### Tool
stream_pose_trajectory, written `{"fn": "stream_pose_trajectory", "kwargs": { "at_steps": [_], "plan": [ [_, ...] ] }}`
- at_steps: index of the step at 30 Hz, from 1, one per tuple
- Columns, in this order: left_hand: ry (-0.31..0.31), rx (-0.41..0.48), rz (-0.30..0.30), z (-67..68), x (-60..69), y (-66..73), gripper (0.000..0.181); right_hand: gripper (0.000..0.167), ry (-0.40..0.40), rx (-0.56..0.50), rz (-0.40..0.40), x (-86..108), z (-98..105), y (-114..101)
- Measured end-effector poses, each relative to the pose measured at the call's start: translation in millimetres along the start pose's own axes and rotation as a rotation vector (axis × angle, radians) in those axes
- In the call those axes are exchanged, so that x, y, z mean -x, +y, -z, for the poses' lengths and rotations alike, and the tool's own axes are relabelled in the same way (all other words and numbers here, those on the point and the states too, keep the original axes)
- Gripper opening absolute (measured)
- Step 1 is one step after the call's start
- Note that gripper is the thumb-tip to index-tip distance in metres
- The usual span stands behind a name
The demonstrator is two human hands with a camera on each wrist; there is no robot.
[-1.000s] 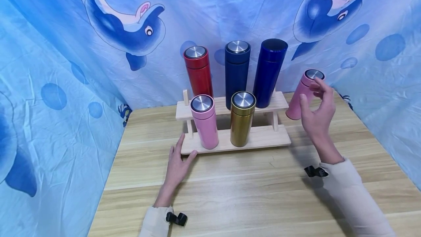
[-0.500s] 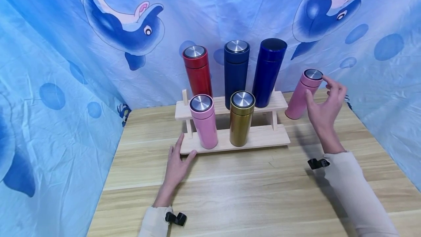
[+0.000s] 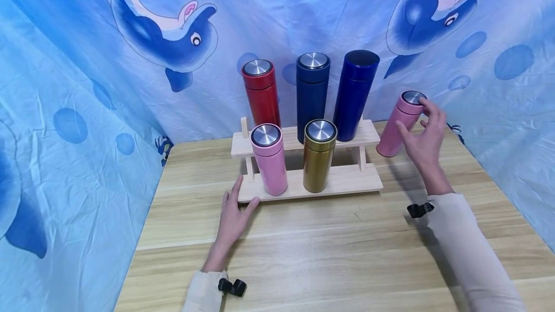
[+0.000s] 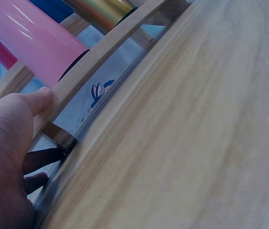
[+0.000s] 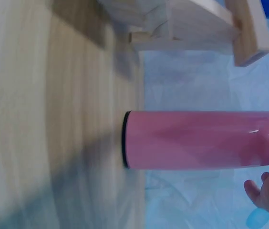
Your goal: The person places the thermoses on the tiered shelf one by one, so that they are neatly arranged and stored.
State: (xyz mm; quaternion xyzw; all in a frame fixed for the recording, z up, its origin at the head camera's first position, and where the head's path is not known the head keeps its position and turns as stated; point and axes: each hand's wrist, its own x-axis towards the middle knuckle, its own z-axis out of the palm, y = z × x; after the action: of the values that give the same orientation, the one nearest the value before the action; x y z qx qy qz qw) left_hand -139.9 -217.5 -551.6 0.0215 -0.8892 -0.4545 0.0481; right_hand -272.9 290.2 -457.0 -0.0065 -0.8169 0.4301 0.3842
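Note:
My left hand (image 3: 232, 220) grips the front left corner of a two-tier wooden stand (image 3: 351, 183); in the left wrist view its thumb (image 4: 39, 99) presses the board's edge. On the lower tier stand a light pink thermos bottle (image 3: 271, 170) and a gold one (image 3: 318, 167). Red (image 3: 263, 100), dark blue (image 3: 312, 105) and glossy blue (image 3: 355, 95) thermos bottles stand on the upper tier. Right of the stand, another pink thermos bottle (image 3: 396, 129) rests upright on the table. Around its top, my right hand (image 3: 427, 141) holds it between thumb and fingers.
The wood-grain table (image 3: 303, 254) reaches back to a blue curtain (image 3: 269, 8) printed with dolphins. Curtain also hangs along both sides. A support leg (image 3: 362, 159) joins the stand's tiers, close to the right-hand pink bottle.
My right hand first shifted right, its fingers spread around the pink bottle's top, then closed in on it. The bottle stays in place. My left hand has not moved.

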Motion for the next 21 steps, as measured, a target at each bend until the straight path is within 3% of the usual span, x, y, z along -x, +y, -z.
{"fn": "stream_pose_trajectory", "kwargs": {
  "at_steps": [12, 21],
  "plan": [
    [0.003, 0.004, -0.007, 0.5, 0.0, 0.4, 0.088, 0.079, 0.02, -0.032, 0.031, 0.8, -13.5, 13.4],
    [0.011, 0.002, -0.022, 0.0, 0.3, -0.8, 0.087, 0.074, 0.061, -0.037, 0.074, 6.1, -11.4, 13.4]
  ]
}}
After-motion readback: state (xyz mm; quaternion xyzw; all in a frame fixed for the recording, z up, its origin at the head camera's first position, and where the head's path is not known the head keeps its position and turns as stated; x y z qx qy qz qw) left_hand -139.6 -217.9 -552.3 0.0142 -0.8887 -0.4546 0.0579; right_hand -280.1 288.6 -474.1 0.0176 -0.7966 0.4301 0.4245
